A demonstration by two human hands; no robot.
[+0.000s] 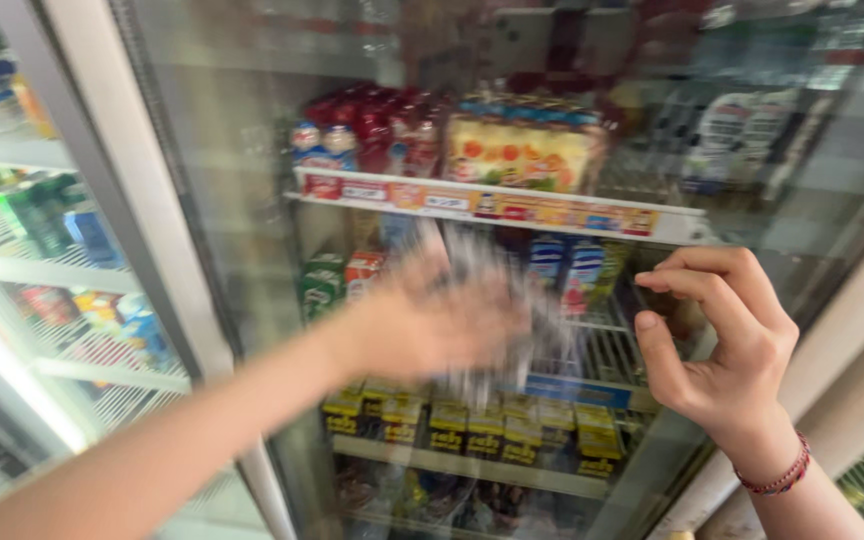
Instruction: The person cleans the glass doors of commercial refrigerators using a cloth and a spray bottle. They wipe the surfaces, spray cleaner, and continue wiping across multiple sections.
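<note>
Standing close to a glass-fronted fridge [252, 250], arms raised to the middle shelves.

Centre of the frame: left hand [432, 320], smeared beyond detail, with a pale see-through streak [482, 290] across it and just right of it, possibly a clear bottle or wrapper. Cannot tell whether those fingers grip it, merely touch it, or hang loose.

Right of centre: right hand [722, 350], fingers bent into a loose hook, thumb held apart, nothing visible between them. Close to the end of the wire shelf [612, 350]; touching it or not, impossible to say. Red bracelet [777, 475] on the wrist below.

Behind the hands, blue-and-white bottles [567, 265] on that wire shelf. Lower centre, a row of yellow-and-dark cartons [482, 425]. Upper centre, red-capped bottles [372, 130] beside a yellow pack [522, 150], above a shelf edge lined with labels [492, 205].

Risks, judged from here: with a hand this blurred and so close to crowded rows, likely to clip a neighbouring bottle and tip it off the wire. With a weak hold on something slick and clear, easy to let it slip onto the cartons below. With bent fingers near the shelf end, some chance of a pinch.
</note>
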